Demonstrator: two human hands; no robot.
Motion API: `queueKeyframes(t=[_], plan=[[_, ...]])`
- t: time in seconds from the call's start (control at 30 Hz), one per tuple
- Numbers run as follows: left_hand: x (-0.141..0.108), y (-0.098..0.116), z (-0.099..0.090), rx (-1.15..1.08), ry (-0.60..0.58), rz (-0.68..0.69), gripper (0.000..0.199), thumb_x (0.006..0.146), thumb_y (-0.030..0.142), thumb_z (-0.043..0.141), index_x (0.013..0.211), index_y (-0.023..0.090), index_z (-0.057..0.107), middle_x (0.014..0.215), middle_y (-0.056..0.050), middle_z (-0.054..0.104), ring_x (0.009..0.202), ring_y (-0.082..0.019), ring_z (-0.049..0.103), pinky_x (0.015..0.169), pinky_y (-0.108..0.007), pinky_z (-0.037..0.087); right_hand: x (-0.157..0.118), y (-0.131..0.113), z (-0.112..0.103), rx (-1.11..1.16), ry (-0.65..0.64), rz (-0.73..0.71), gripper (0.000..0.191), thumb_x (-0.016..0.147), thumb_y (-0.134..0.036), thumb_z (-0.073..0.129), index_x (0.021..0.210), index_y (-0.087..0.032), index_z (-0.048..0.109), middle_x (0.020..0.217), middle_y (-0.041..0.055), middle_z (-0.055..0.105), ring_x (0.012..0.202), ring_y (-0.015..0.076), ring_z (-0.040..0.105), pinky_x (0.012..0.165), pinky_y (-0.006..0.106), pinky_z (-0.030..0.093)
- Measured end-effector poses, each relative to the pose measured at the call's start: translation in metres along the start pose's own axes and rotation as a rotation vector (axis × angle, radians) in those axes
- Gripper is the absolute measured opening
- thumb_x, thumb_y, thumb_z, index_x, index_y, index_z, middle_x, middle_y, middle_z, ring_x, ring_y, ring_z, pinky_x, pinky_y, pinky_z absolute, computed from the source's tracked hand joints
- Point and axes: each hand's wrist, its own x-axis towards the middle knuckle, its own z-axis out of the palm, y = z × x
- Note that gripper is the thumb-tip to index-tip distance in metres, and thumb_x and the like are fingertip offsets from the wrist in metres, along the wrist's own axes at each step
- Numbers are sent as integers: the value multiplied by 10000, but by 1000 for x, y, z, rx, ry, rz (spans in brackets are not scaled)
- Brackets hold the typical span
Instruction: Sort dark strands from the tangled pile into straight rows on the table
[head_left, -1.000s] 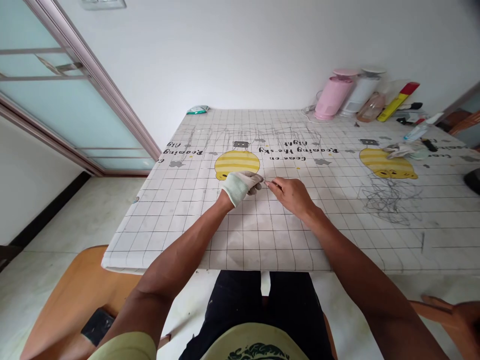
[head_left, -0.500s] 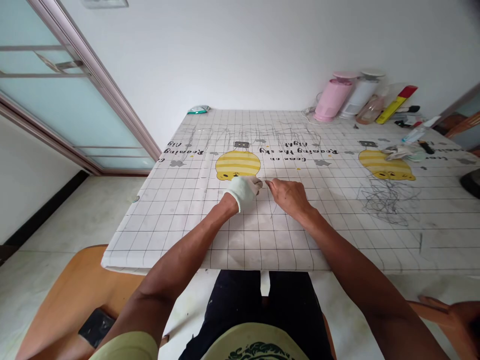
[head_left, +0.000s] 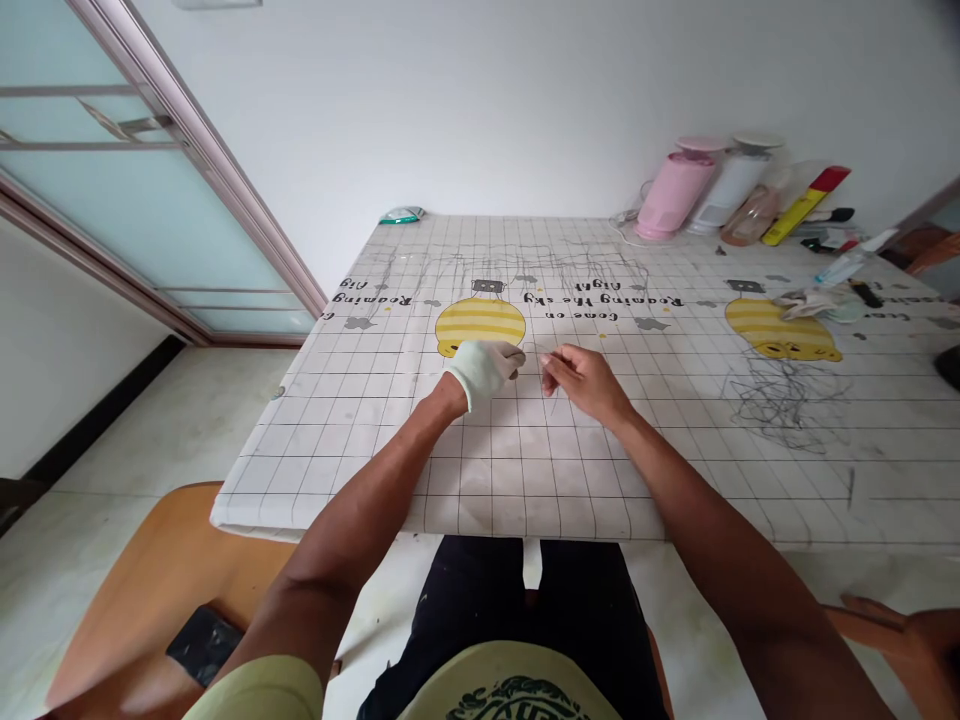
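My left hand, in a pale green-white glove, is closed in a pinch over the near edge of a yellow striped print; what it pinches is too small to make out. Just to its right, my bare right hand has its fingers pressed together, also on something I cannot make out. A small gap separates the two hands. Beneath them lies the white checked tablecloth. Thin dark strands are spread in a row beyond the hands, and a tangled heap of similar strands lies at the right.
At the back right stand a pink cylinder, a white cylinder, a bottle and a yellow-red box. A crumpled glove lies nearer. A green-white packet is at the back left. An orange chair holds a black item.
My right hand has moved slightly right, away from my left hand, and turned so more of its fingers show. The view has shifted a little.
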Motion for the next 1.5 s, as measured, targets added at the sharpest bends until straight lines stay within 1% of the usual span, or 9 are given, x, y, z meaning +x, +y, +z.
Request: queueKeyframes(t=[0.1, 0.2, 0.33, 0.47, 0.7, 1.03, 1.17, 1.27, 1.5], plan=[[0, 5, -6, 96, -28, 42, 267, 949, 331, 620, 733, 209, 719, 778, -38, 731, 626, -143, 535, 558, -271, 393, -5, -3, -6, 378, -95, 60, 430, 993, -618, 720, 979, -188, 714, 882, 82, 754, 782, 228, 744, 803, 408, 616], [3, 4, -7, 130, -62, 61, 238, 965, 320, 591, 896, 206, 789, 797, -30, 753, 618, -133, 542, 554, -253, 411, -8, 0, -6, 451, -111, 65, 438, 1011, -592, 712, 1083, -161, 742, 824, 73, 742, 722, 223, 741, 760, 408, 625], [5, 2, -4, 113, -32, 58, 248, 967, 279, 599, 1062, 207, 817, 780, -20, 751, 610, -131, 549, 558, -241, 408, -11, 3, 0, 348, -64, 45, 489, 1031, -587, 676, 1273, -166, 728, 759, 31, 717, 616, 179, 681, 674, 358, 595], [3, 5, 0, 115, -8, 42, 275, 994, 279, 578, 1096, 215, 825, 750, -9, 735, 607, -133, 543, 565, -243, 397, -14, 0, 3, 133, 21, 35, 475, 1085, -503, 552, 1415, -199, 706, 639, -43, 589, 484, 132, 514, 539, 301, 488], [3, -1, 2, 196, 22, 62, 296, 1012, 292, 558, 1071, 241, 844, 749, -6, 751, 696, -160, 611, 605, -240, 420, -18, 5, 3, -108, 5, -44, 484, 1065, -422, 494, 1408, -193, 749, 687, -4, 579, 610, 172, 531, 630, 332, 499], [6, -5, -4, 156, -58, 72, 303, 1002, 355, 575, 1073, 239, 845, 661, 0, 703, 531, -131, 515, 501, -241, 382, -20, 1, -2, 25, -96, 76, 539, 1087, -459, 504, 1538, -210, 661, 647, -45, 496, 555, 141, 434, 524, 274, 415], [7, -10, -8, 97, -99, 71, 314, 978, 376, 617, 1145, 232, 840, 663, 2, 691, 503, -120, 483, 445, -235, 350, -20, 0, -6, 238, -210, 225, 536, 1050, -506, 602, 1507, -234, 668, 627, -63, 468, 498, 121, 338, 435, 247, 282], [8, -10, -10, 84, -110, 78, 329, 969, 360, 631, 1181, 220, 841, 678, -8, 707, 533, -122, 519, 452, -228, 366, -20, 0, -11, 408, -309, 274, 482, 1036, -547, 646, 1368, -205, 719, 586, -84, 409, 468, 101, 233, 419, 244, 194], [6, -5, -14, 62, -128, 60, 332, 957, 351, 674, 1190, 197, 853, 661, -15, 704, 504, -104, 464, 456, -227, 351, -15, 5, -23, 571, -446, 327, 416, 1027, -589, 677, 1102, -188, 757, 518, -119, 310, 445, 77, 137, 401, 231, 167]])
